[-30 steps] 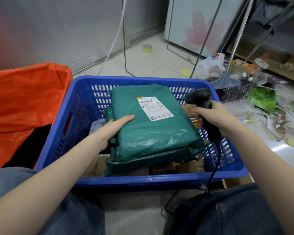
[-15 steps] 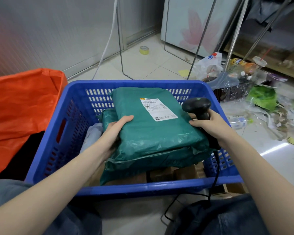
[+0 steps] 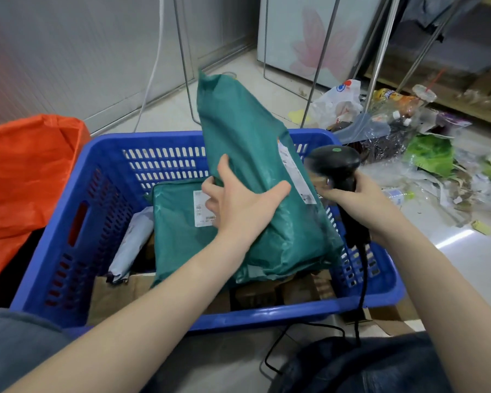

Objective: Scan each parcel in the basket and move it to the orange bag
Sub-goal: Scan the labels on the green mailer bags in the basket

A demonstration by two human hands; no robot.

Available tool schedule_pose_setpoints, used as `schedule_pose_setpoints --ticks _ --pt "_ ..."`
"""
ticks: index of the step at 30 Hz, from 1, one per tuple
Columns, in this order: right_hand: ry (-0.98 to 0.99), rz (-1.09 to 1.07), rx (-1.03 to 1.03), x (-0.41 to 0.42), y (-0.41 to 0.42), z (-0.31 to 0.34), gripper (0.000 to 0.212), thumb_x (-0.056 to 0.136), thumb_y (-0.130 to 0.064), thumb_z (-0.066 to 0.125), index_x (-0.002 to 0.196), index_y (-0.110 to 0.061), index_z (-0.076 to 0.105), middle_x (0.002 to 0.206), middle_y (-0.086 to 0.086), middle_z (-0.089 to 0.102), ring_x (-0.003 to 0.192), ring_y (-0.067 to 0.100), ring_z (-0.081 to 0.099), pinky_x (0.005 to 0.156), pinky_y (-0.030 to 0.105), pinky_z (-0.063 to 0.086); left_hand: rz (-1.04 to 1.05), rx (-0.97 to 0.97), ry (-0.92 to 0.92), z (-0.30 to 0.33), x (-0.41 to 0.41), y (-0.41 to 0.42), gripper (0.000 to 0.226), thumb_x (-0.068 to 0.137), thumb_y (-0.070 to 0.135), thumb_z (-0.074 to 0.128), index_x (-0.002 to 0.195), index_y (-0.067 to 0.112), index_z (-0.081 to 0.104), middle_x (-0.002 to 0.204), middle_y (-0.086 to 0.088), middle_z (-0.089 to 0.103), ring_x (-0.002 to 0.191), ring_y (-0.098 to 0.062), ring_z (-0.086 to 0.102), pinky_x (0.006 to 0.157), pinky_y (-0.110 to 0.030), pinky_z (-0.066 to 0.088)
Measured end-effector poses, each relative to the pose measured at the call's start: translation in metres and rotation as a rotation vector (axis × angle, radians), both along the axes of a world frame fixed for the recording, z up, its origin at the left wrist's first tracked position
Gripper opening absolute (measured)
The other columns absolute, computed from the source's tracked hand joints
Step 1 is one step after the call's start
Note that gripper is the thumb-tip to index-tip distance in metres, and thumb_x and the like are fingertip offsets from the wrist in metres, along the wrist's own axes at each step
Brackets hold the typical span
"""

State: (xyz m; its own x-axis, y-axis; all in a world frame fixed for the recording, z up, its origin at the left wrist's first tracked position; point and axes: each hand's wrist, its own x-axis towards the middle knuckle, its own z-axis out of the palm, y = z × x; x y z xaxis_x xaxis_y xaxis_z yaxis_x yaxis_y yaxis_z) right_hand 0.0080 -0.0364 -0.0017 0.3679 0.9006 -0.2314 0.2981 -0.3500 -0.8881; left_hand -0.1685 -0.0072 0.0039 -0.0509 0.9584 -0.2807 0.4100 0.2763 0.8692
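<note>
Green plastic parcel (image 3: 255, 177) stands tilted on end at frame centre above the blue basket (image 3: 68, 245), gripped by the left hand (image 3: 238, 202), thumb across its front. Right hand (image 3: 355, 199) clasps one black scanner (image 3: 335, 165). Second green parcel (image 3: 179, 222) lies flat below. Orange bag (image 3: 26, 171) sits at left.

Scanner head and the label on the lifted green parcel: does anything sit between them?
No. In the head view the scanner in the right hand faces the label on the tilted parcel with only open air between.
</note>
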Motion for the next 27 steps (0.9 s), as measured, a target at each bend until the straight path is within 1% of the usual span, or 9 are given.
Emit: schedule_pose_setpoints --ticks 3,7,10,12,14,17,21,24,27 --pt "0.207 0.022 0.07 -0.008 -0.001 0.004 0.022 0.085 -0.025 0.07 0.103 -0.027 0.057 0.1 -0.004 0.066 0.082 0.021 0.066 0.069 0.038 0.056 -0.073 0.107 0.097 0.002 0.012 -0.021 0.108 0.063 0.05 0.076 0.147 0.038 0.01 0.147 -0.004 0.01 0.132 -0.029 0.024 0.107 -0.044 0.029" --pt "0.262 -0.018 0.17 -0.011 -0.004 0.01 0.033 0.088 -0.02 0.067 0.12 -0.02 0.057 0.104 -0.003 0.07 0.093 0.012 0.068 0.077 0.034 0.054 -0.162 0.191 0.185 0.004 0.025 -0.04 0.108 0.064 0.055 0.076 0.146 0.037 0.008 0.151 -0.004 0.005 0.136 -0.029 0.02 0.107 -0.046 0.025" --pt "0.311 -0.094 0.172 0.001 -0.008 0.017 0.033 0.088 -0.017 0.065 0.12 -0.015 0.057 0.098 -0.002 0.072 0.08 0.007 0.069 0.068 0.024 0.057 -0.223 0.263 0.087 0.012 0.032 -0.047 0.1 0.07 0.057 0.073 0.147 0.034 0.014 0.15 -0.004 0.012 0.135 -0.026 0.021 0.109 -0.04 0.023" --pt "0.333 -0.134 0.148 0.012 -0.014 0.025 0.02 0.089 -0.016 0.064 0.109 -0.016 0.061 0.084 -0.005 0.074 0.069 0.005 0.07 0.056 0.02 0.054 -0.256 0.291 -0.001 0.017 0.037 -0.051 0.094 0.076 0.053 0.071 0.149 0.031 0.015 0.149 -0.001 0.018 0.134 -0.022 0.022 0.111 -0.035 0.021" --pt "0.345 -0.145 0.11 0.024 -0.021 0.03 0.008 0.091 -0.018 0.061 0.098 -0.017 0.064 0.074 -0.007 0.074 0.064 0.004 0.069 0.051 0.017 0.052 -0.257 0.261 -0.111 0.017 0.04 -0.05 0.089 0.082 0.044 0.069 0.151 0.026 0.015 0.147 0.003 0.024 0.135 -0.017 0.023 0.114 -0.032 0.02" --pt "0.344 -0.193 0.027 0.035 -0.03 0.03 0.023 0.092 -0.022 0.061 0.111 -0.01 0.065 0.091 0.001 0.073 0.072 0.011 0.069 0.052 0.019 0.053 -0.268 0.183 -0.192 0.007 0.045 -0.045 0.081 0.086 0.039 0.066 0.151 0.022 0.022 0.14 0.006 0.031 0.133 -0.013 0.025 0.11 -0.024 0.021" --pt "0.295 -0.273 0.038 0.039 -0.03 0.029 0.03 0.088 -0.015 0.064 0.116 -0.005 0.06 0.094 0.008 0.068 0.07 0.018 0.067 0.052 0.025 0.053 -0.335 0.236 -0.107 -0.008 0.055 -0.052 0.081 0.086 0.037 0.067 0.15 0.019 0.02 0.139 0.004 0.026 0.129 -0.014 0.022 0.101 -0.022 0.019" --pt "0.233 -0.249 0.073 0.037 -0.03 0.03 0.017 0.088 -0.012 0.065 0.103 -0.013 0.057 0.092 0.008 0.064 0.073 0.027 0.065 0.059 0.038 0.054 -0.332 0.279 -0.074 -0.018 0.059 -0.057 0.08 0.087 0.036 0.066 0.15 0.02 0.019 0.14 0.003 0.025 0.129 -0.014 0.023 0.097 -0.022 0.018" --pt "0.113 -0.216 0.101 0.03 -0.03 0.034 0.023 0.085 -0.013 0.068 0.106 -0.017 0.059 0.091 0.0 0.065 0.086 0.027 0.066 0.077 0.05 0.055 -0.332 0.313 -0.053 -0.021 0.056 -0.056 0.08 0.087 0.04 0.066 0.149 0.02 0.02 0.14 0.004 0.026 0.128 -0.011 0.023 0.098 -0.021 0.019"
